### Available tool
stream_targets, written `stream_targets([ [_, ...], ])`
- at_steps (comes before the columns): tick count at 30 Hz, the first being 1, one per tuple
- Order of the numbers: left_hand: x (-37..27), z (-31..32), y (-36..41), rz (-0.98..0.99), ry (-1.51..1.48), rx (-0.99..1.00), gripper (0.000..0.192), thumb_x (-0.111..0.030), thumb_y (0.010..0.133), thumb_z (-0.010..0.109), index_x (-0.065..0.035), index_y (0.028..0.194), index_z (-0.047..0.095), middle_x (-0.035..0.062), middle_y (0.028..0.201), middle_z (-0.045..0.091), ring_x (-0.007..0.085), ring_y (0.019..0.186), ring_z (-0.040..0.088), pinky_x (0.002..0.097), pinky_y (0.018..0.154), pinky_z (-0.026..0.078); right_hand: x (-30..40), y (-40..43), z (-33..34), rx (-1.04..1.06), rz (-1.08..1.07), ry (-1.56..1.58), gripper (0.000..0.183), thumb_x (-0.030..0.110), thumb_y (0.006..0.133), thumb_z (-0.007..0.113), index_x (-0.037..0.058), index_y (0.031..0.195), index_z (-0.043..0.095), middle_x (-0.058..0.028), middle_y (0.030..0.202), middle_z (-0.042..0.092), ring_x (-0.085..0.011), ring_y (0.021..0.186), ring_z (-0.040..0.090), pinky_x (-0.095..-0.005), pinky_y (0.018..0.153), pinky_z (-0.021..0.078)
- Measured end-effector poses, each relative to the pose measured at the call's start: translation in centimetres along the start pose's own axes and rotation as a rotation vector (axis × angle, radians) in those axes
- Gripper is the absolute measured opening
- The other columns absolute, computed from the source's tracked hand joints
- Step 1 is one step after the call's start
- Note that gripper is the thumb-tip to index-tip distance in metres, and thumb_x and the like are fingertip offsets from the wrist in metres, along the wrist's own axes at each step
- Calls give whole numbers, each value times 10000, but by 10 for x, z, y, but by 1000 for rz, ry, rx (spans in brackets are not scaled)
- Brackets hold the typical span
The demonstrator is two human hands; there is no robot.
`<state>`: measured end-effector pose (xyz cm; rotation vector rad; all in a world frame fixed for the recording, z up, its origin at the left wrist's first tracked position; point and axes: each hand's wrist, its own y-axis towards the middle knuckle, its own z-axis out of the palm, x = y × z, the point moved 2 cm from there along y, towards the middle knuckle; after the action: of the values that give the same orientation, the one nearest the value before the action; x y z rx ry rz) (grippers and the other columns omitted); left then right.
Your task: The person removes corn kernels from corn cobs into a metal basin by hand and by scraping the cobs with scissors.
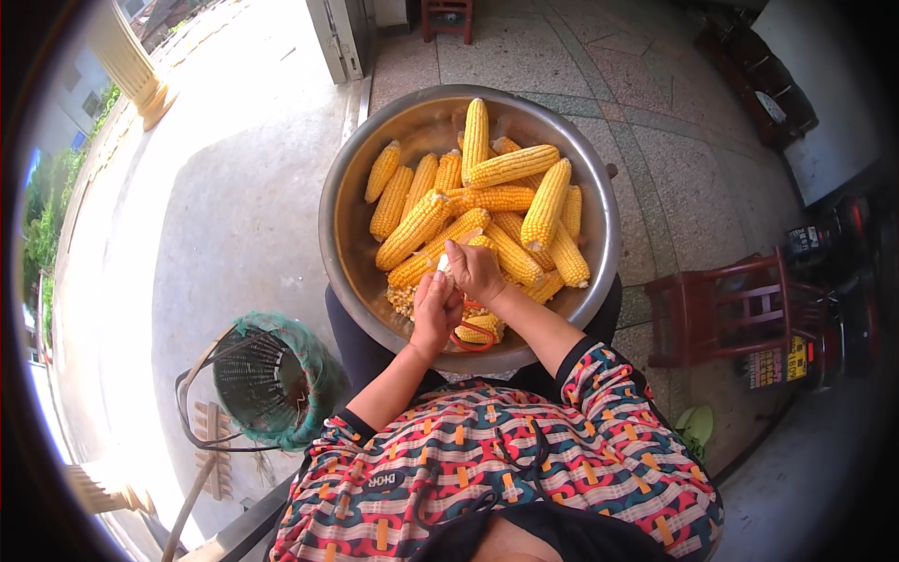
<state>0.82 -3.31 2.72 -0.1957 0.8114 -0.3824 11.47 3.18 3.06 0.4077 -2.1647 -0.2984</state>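
Note:
A wide metal basin (pixel 330 232) stands before me, heaped with several yellow corn cobs (pixel 513 166). Over its near side both hands meet on a pale corn cob (pixel 444 264), mostly covered by my fingers. My left hand (pixel 435 309) grips it from the lower left. From the right, my right hand (pixel 477 270) closes around it, thumb pressed on top. Loose corn kernels (pixel 402 301) lie at the basin's left under the cobs. Below my hands an orange-red loop (pixel 477 345), perhaps a tool handle, rests around another cob (pixel 481 327); its remaining part is hidden.
At the left on the concrete stands a woven basket (pixel 246 379) with green netting and a carrying handle, beside a wooden rake head (pixel 213 442). A dark red wooden chair (pixel 716 309) and a motor vehicle (pixel 829 351) are at the right. A red stool (pixel 447 17) stands beyond the basin.

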Motion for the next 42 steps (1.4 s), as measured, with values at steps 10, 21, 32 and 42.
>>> stream_targets([
  [10, -6, -12, 15, -210, -283, 0, 327, -397, 936, 349, -115, 1039, 477, 53, 712, 520, 159, 492, 428, 238, 413, 313, 2, -2, -15, 288, 194, 135, 440, 448, 891, 438, 18, 866, 531, -194, 796, 596, -365, 757, 579, -409, 654, 449],
  [21, -117, -171, -96, 688, 561, -720, 277, -320, 934, 450, -60, 1030, 470, 30, 719, 535, 77, 505, 472, 190, 417, 324, 22, -53, -32, 607, 46, -407, 317, 226, 759, 554, 36, 1013, 552, -176, 928, 554, -316, 894, 563, -425, 777, 470],
  [32, -107, -222, -127, 772, 1198, -866, 277, -31, 858, 528, 2, 1133, 523, 115, 996, 616, 171, 874, 600, 259, 737, 474, 17, -52, -25, 819, 86, -478, 443, 224, 738, 561, 18, 1123, 487, -205, 985, 559, -355, 977, 550, -417, 817, 460],
  [42, -68, -32, 22, 452, 1993, 27, 380, -187, 806, 530, -87, 1168, 470, 157, 903, 612, 324, 784, 609, 414, 652, 491, -10, -41, -83, 876, 528, 201, 497, 395, 810, 592, 15, 1117, 500, -120, 767, 600, -185, 640, 591, -277, 547, 461],
])
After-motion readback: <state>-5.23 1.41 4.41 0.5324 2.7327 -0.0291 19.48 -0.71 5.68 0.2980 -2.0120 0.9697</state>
